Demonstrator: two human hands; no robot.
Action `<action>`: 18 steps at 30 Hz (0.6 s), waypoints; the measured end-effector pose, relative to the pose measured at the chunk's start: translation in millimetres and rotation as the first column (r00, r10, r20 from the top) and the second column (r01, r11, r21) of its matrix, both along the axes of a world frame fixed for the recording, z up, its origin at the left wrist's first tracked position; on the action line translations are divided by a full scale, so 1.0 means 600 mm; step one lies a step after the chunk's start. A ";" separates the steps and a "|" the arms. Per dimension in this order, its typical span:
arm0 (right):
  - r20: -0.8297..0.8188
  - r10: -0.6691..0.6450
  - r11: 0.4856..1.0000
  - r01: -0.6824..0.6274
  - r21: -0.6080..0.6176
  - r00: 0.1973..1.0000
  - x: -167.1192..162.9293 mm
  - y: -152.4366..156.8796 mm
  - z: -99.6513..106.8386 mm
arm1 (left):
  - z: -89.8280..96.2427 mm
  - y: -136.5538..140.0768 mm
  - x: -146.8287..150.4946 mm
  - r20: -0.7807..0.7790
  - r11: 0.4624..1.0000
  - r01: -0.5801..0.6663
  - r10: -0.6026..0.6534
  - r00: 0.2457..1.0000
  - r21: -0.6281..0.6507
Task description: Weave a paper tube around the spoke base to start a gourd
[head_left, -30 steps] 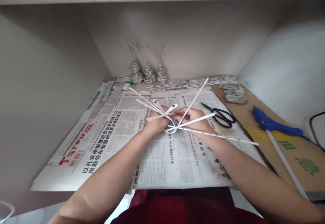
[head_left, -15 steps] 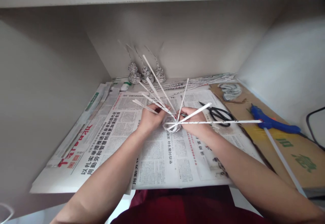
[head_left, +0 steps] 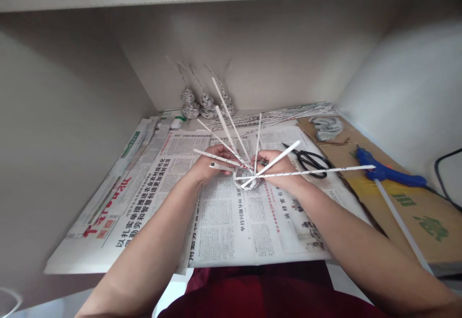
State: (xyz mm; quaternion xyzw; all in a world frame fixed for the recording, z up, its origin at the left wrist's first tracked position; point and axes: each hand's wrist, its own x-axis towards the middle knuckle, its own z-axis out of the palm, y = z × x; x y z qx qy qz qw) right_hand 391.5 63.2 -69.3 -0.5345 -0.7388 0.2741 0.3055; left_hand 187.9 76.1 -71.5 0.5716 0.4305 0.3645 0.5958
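Observation:
A small round woven paper piece [head_left: 247, 179] sits between my hands above the newspaper, with several rolled paper sticks [head_left: 281, 158] fanning out from it. My left hand [head_left: 209, 168] is on its left side, fingers curled around behind the sticks, and a short stick end crosses in front of the palm. The left fingertips are partly hidden by the sticks. My right hand [head_left: 277, 165] pinches the right edge of the piece; a long stick passes over that hand and points right. Black-handled scissors [head_left: 312, 163] lie just beyond the right hand.
Newspaper sheets [head_left: 224, 231] cover the table. Three woven paper gourds [head_left: 190, 104] stand at the back beside a bundle of paper sticks [head_left: 285, 115]. On the right, cardboard [head_left: 407, 226] carries a blue glue gun [head_left: 393, 173] with a white glue stick and a grey cloth [head_left: 327, 129].
My left hand has shifted slightly left and down, its fingers loosening from the stick bases. The left sticks have swung, and one now points its end toward me. The right hand stays nearly still.

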 end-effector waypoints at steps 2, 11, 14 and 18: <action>0.008 0.026 1.000 -0.025 -0.007 1.000 -0.002 -0.005 0.001 | -0.009 0.001 0.008 -0.028 1.000 -0.008 0.009 1.000 0.017; 0.115 0.131 0.980 -0.146 0.135 0.985 -0.003 -0.015 0.003 | -0.013 -0.016 0.026 -0.274 0.951 -0.060 0.147 0.950 0.304; 0.133 0.103 0.969 -0.130 0.209 0.986 -0.006 -0.014 0.008 | -0.014 -0.016 0.028 -0.234 0.951 -0.072 0.147 0.961 0.302; 0.134 0.118 0.967 -0.144 0.212 0.984 -0.006 -0.011 0.002 | -0.013 -0.015 0.031 -0.202 0.966 -0.051 0.105 0.974 0.254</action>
